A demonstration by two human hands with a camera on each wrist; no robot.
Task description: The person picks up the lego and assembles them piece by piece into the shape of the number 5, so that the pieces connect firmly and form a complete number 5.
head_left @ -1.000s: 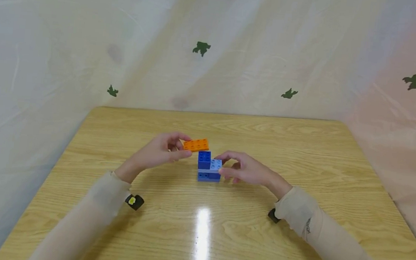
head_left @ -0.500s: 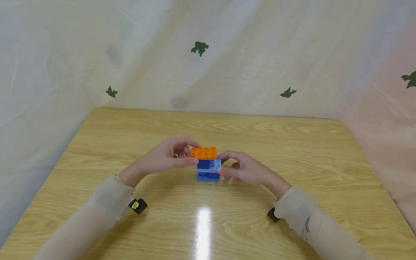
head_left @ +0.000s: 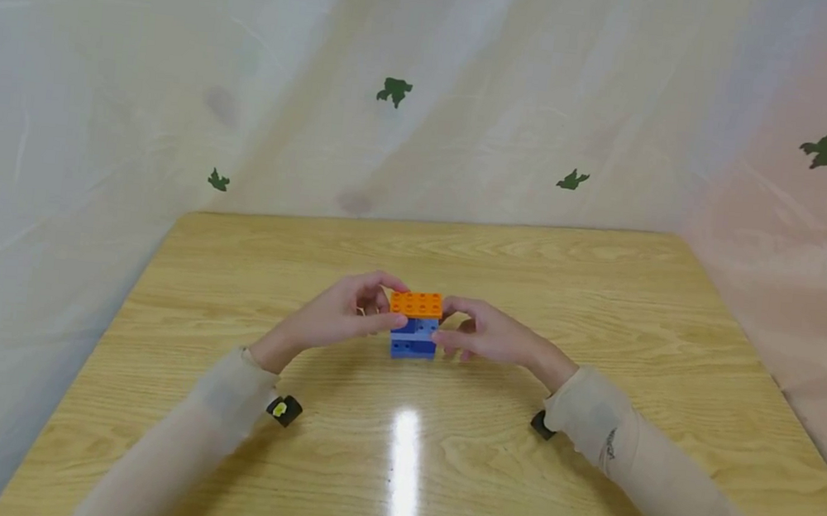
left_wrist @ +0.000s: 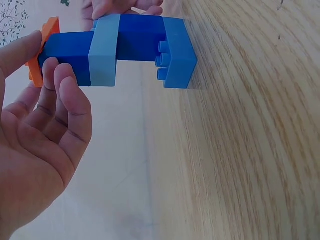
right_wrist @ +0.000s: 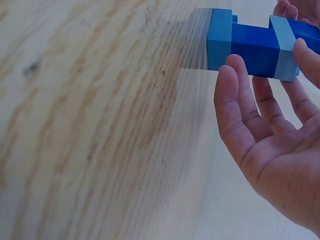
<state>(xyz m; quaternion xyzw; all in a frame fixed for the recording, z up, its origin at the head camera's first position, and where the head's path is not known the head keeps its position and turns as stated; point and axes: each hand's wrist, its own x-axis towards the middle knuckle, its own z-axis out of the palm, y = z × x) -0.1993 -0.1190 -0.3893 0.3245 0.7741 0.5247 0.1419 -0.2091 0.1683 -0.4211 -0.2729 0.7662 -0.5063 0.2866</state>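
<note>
In the head view, an orange toy building brick (head_left: 420,303) with studs on top lies over the stack of blue bricks (head_left: 412,349) on the table. My left hand (head_left: 350,312) pinches the orange brick by its left end between thumb and forefinger. On the right side of the stack, my right hand (head_left: 490,334) grips the light blue brick (right_wrist: 285,50). The left wrist view shows the orange brick at the top of an upper dark blue brick (left_wrist: 67,52). Below come the light blue layer, a lower dark blue brick (left_wrist: 141,39) and a blue base brick (left_wrist: 181,55).
The stack stands near the middle of a wood-grain table (head_left: 511,483). A pale curtain (head_left: 471,131) with green leaf shapes hangs behind it and along both sides. Black wrist devices (head_left: 284,410) show below the beige sleeves.
My left hand has carried the orange brick rightward, from the upper left of the stack to over its top. My right hand has stayed on the stack.
</note>
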